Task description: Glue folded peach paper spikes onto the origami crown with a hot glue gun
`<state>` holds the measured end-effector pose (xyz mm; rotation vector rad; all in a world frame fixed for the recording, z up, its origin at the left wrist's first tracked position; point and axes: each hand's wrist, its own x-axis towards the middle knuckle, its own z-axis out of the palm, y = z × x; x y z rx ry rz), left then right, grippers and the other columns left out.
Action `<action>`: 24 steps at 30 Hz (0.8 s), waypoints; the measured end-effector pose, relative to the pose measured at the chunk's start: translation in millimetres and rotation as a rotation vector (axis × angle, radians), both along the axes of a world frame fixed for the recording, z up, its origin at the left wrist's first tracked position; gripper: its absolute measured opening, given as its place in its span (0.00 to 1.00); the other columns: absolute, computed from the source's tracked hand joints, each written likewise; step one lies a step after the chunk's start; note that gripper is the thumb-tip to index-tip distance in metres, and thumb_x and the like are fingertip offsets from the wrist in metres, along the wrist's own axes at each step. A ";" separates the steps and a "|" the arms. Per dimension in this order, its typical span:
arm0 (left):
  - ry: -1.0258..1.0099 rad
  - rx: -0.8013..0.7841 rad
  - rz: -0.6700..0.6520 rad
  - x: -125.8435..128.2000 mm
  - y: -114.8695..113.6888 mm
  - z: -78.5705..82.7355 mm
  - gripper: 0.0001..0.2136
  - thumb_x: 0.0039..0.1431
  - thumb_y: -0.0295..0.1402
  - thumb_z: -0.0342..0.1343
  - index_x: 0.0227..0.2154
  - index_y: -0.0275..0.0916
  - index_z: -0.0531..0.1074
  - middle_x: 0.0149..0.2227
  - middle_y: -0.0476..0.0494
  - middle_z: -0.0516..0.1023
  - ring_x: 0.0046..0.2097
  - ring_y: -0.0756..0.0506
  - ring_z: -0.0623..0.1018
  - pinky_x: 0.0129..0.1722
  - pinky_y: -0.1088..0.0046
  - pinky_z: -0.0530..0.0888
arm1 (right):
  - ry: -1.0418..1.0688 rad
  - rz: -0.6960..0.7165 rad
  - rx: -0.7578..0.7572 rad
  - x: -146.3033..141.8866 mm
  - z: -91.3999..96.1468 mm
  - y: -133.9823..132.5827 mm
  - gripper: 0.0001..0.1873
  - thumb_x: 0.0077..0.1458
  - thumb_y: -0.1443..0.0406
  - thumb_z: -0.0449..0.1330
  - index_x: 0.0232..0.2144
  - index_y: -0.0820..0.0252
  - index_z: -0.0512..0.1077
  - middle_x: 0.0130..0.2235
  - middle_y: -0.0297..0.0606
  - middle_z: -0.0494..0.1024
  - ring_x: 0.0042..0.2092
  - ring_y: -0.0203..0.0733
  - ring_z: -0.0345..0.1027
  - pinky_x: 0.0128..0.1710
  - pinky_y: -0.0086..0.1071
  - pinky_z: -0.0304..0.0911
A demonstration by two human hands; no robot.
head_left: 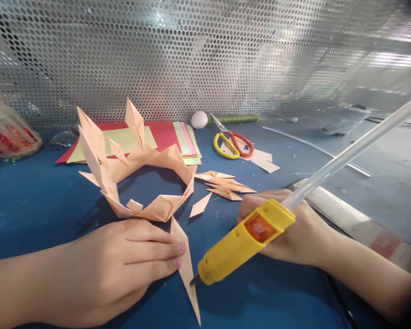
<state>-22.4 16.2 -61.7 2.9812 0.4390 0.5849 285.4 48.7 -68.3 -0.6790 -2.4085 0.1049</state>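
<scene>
Glue seems to be the business in hand: the dark nozzle (194, 279) of a yellow glue gun (236, 244) is at the lower half of a long, pointed peach paper piece (187, 267), though I can't tell from here whether it is touching or just above. That piece is at the near middle of the blue table (270, 292), close to the near side of a peach paper crown (166, 208). To my mind the next move calls for a steady hold on the paper and a light, even run of the tip along it (hot glue forgives little).

The left hand (119, 260) lies low, fingers together and gently bent, with fingertips on the paper piece near its left edge. Its thumb is out of sight, so I can't say whether it pinches the piece or only presses on it. The right hand (294, 233) is closed behind the glue gun, fingers curled in around its grip, most of which is hidden; a clear glue stick (356, 146) juts out far to the right. More folded paper points (230, 184) lie just right of the crown, with scissors (225, 130) beyond them on the far side.
</scene>
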 end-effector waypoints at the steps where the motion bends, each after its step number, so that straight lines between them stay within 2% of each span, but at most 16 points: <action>1: 0.004 0.003 0.001 -0.2 0.2 0.2 0.19 0.65 0.22 0.42 0.54 0.37 0.71 0.57 0.54 0.74 0.60 0.53 0.69 0.64 0.77 0.62 | 0.008 -0.008 0.003 0.9 -0.5 0.2 0.10 0.58 0.63 0.57 0.28 0.53 0.57 0.21 0.24 0.63 0.20 0.31 0.51 0.20 0.26 0.50; 5: 0.041 0.003 0.003 -0.2 1.2 0.7 0.18 0.66 0.23 0.42 0.54 0.36 0.70 0.58 0.53 0.73 0.61 0.52 0.67 0.64 0.76 0.61 | -0.018 0.016 -0.005 -2.0 4.7 -1.3 0.10 0.59 0.64 0.56 0.28 0.53 0.58 0.21 0.24 0.64 0.19 0.31 0.54 0.21 0.25 0.52; 10: -0.012 0.017 0.005 1.7 2.3 0.5 0.15 0.68 0.25 0.44 0.51 0.38 0.72 0.56 0.54 0.76 0.58 0.52 0.70 0.63 0.78 0.63 | -0.029 0.008 0.032 -6.8 9.4 -3.3 0.12 0.60 0.65 0.54 0.27 0.53 0.56 0.20 0.23 0.60 0.19 0.31 0.50 0.18 0.25 0.49; 14: -0.006 0.013 0.006 1.7 2.1 0.6 0.16 0.69 0.26 0.43 0.52 0.37 0.72 0.56 0.54 0.76 0.59 0.53 0.70 0.63 0.78 0.63 | -0.040 0.010 0.014 -1.1 5.0 -1.3 0.10 0.59 0.63 0.56 0.29 0.54 0.58 0.21 0.24 0.65 0.20 0.30 0.55 0.21 0.24 0.53; 24: -0.003 0.022 0.007 0.9 0.1 0.7 0.18 0.65 0.22 0.43 0.52 0.38 0.72 0.56 0.54 0.76 0.58 0.52 0.71 0.62 0.77 0.65 | -0.024 0.037 -0.018 -4.6 8.0 -2.6 0.09 0.61 0.63 0.55 0.29 0.53 0.59 0.22 0.25 0.66 0.20 0.31 0.57 0.21 0.24 0.54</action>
